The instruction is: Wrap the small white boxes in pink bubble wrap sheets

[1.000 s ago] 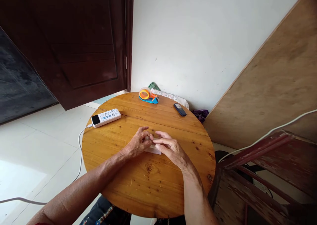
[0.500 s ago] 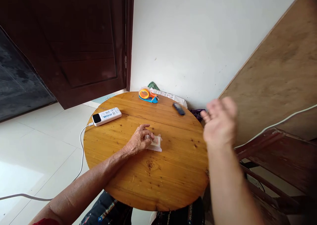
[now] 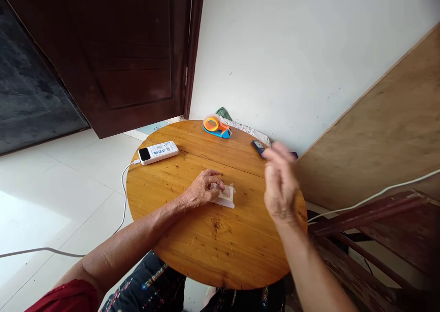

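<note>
A round, varnished wooden table (image 3: 185, 252) is seen here, its orange-brown top marked by dark knots and crossed by a seam. It is backed by a white wall (image 3: 271, 51), with a dark red-brown panelled door (image 3: 134, 41) at the left, pale floor tiles (image 3: 89, 174) below and a slanting plywood-like board (image 3: 385, 119) at the right. Near the far edge, a blue-and-orange tape dispenser (image 3: 217, 126) is seen; a dark blue handheld device (image 3: 257, 148) is set to its right. At the left edge, a white oblong device with a black screen (image 3: 158, 153) is joined to a white cable (image 3: 123, 188).

And now the middle: a small, flat, pale rectangular packet in clear wrapping (image 3: 226, 196) is laid on the wood, its left part covered by the bent fingers of the left hand (image 3: 205, 188). Whether it is pinched between thumb and fingers cannot be told. The right hand (image 3: 281, 183) is held up to the right, well apart from the packet, its fingers blurred; their closure cannot be told.
</note>
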Demonstrator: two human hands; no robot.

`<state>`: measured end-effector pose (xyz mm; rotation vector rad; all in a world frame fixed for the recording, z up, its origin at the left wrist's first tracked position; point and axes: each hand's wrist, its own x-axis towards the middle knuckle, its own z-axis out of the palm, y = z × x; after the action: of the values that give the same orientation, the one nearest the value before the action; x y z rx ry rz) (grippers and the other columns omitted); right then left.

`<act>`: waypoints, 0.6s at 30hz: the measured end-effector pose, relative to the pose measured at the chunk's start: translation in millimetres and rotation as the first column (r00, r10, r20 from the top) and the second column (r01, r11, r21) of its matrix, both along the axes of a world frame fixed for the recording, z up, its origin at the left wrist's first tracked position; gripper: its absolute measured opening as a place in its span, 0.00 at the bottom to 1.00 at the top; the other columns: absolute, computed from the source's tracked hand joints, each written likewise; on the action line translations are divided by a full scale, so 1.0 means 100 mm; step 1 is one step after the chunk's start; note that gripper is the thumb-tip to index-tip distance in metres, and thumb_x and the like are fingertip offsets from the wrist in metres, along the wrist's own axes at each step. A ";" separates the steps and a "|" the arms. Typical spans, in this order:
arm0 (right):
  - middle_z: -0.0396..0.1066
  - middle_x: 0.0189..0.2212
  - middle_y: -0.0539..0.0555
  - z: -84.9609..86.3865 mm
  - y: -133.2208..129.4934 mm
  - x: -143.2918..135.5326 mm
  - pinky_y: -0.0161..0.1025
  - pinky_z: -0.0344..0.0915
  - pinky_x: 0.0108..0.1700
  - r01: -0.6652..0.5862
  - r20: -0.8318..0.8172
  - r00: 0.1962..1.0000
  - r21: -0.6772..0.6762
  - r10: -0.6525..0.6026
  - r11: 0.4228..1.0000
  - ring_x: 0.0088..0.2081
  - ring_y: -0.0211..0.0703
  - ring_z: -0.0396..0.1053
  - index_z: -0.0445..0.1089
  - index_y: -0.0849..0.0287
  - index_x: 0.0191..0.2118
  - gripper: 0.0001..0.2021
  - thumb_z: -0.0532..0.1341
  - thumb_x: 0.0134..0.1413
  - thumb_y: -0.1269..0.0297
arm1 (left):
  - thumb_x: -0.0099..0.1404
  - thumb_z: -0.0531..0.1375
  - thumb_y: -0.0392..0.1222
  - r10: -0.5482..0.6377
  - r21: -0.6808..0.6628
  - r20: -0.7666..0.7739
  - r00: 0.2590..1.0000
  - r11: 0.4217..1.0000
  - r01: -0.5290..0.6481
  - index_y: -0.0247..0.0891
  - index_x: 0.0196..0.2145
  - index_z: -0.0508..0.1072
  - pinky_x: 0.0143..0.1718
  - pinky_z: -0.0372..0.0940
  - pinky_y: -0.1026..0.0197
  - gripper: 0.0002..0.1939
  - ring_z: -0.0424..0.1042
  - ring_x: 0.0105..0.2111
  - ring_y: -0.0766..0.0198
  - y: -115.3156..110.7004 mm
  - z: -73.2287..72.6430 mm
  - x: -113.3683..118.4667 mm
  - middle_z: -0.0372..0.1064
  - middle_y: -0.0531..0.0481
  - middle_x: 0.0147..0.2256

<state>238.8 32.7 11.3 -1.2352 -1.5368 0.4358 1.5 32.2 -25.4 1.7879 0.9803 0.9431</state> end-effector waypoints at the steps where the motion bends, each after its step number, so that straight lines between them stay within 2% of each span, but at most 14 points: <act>1: 0.73 0.49 0.61 -0.14 0.03 -0.09 0.47 0.71 0.41 0.006 -0.131 0.991 -0.086 -0.017 0.996 0.46 0.53 0.74 0.72 0.56 0.48 0.21 0.57 0.59 0.46 | 0.54 0.58 0.27 0.001 -0.006 0.004 1.000 1.000 -0.001 0.35 0.33 0.78 0.56 0.62 0.48 0.12 0.61 0.59 0.48 0.00 0.00 0.00 0.65 0.40 0.54; 2: 0.76 0.44 0.61 -0.27 0.05 -0.16 0.45 0.71 0.34 -0.012 -0.288 0.956 -0.198 -0.047 0.980 0.41 0.52 0.76 0.72 0.57 0.43 0.20 0.60 0.55 0.45 | 0.53 0.58 0.27 0.003 -0.016 0.012 1.000 1.000 -0.002 0.35 0.33 0.78 0.55 0.62 0.49 0.12 0.61 0.59 0.49 0.00 0.00 0.00 0.65 0.39 0.54; 3: 0.77 0.39 0.60 -0.37 0.08 -0.19 0.42 0.69 0.28 0.014 -0.399 0.908 -0.277 -0.128 0.961 0.34 0.50 0.76 0.72 0.57 0.39 0.20 0.62 0.50 0.45 | 0.53 0.58 0.27 0.003 -0.030 0.021 1.000 1.000 -0.002 0.35 0.33 0.78 0.54 0.64 0.51 0.12 0.61 0.59 0.49 0.01 -0.01 0.01 0.65 0.40 0.54; 4: 0.77 0.36 0.59 -0.45 0.10 -0.20 0.39 0.67 0.25 -0.011 -0.470 0.869 -0.331 -0.155 0.944 0.32 0.48 0.76 0.71 0.57 0.37 0.19 0.64 0.47 0.46 | 0.53 0.58 0.28 0.002 -0.046 0.030 1.000 0.999 0.000 0.35 0.33 0.78 0.53 0.65 0.52 0.12 0.62 0.58 0.50 0.01 -0.01 0.01 0.65 0.40 0.54; 6: 0.77 0.33 0.57 -0.52 0.12 -0.16 0.37 0.65 0.24 -0.043 -0.525 0.831 -0.385 -0.181 0.922 0.30 0.45 0.75 0.71 0.57 0.35 0.17 0.67 0.41 0.51 | 0.52 0.58 0.28 -0.001 -0.083 0.054 0.999 0.997 0.006 0.35 0.32 0.78 0.50 0.67 0.55 0.11 0.63 0.57 0.50 0.03 -0.03 0.02 0.66 0.41 0.54; 7: 0.77 0.34 0.56 -0.52 0.11 -0.13 0.37 0.66 0.26 -0.072 -0.520 0.840 -0.390 -0.155 0.918 0.30 0.45 0.75 0.71 0.57 0.34 0.16 0.68 0.40 0.53 | 0.52 0.57 0.28 -0.001 -0.101 0.066 0.998 0.995 0.008 0.35 0.31 0.78 0.49 0.67 0.55 0.11 0.64 0.57 0.50 0.04 -0.04 0.03 0.66 0.42 0.53; 9: 0.78 0.36 0.56 -0.48 0.06 -0.09 0.39 0.68 0.31 -0.138 -0.459 0.887 -0.370 -0.052 0.919 0.35 0.46 0.75 0.72 0.56 0.33 0.13 0.68 0.42 0.55 | 0.51 0.57 0.28 -0.003 -0.119 0.087 0.996 0.993 0.013 0.35 0.30 0.78 0.48 0.68 0.56 0.12 0.63 0.58 0.50 0.06 -0.06 0.03 0.66 0.42 0.53; 12: 0.77 0.42 0.57 -0.36 -0.03 -0.07 0.45 0.69 0.45 -0.265 -0.295 0.939 -0.292 0.178 0.919 0.46 0.50 0.73 0.73 0.55 0.32 0.10 0.66 0.47 0.55 | 0.52 0.58 0.29 -0.006 -0.115 0.110 0.994 0.993 0.019 0.36 0.30 0.79 0.50 0.67 0.56 0.11 0.61 0.60 0.50 0.07 -0.08 0.03 0.67 0.42 0.52; 15: 0.73 0.51 0.57 -0.23 -0.09 -0.08 0.49 0.64 0.55 -0.385 -0.099 0.923 -0.285 0.373 0.878 0.56 0.52 0.67 0.75 0.53 0.36 0.09 0.66 0.49 0.57 | 0.51 0.59 0.30 -0.014 -0.136 0.141 0.990 0.990 0.034 0.37 0.31 0.79 0.49 0.67 0.57 0.11 0.60 0.61 0.50 0.08 -0.08 0.01 0.68 0.42 0.51; 18: 0.70 0.56 0.57 -0.12 -0.12 -0.09 0.52 0.58 0.61 -0.427 0.093 0.869 -0.354 0.485 0.832 0.60 0.54 0.63 0.75 0.52 0.39 0.11 0.66 0.48 0.60 | 0.51 0.59 0.30 0.003 -0.150 0.176 0.984 0.988 0.024 0.37 0.31 0.79 0.50 0.67 0.55 0.11 0.62 0.60 0.50 0.08 -0.05 -0.01 0.68 0.42 0.52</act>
<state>229.7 21.2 -0.2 -1.1625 -1.9862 0.9455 0.6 40.0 -30.3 1.5535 0.9047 0.9750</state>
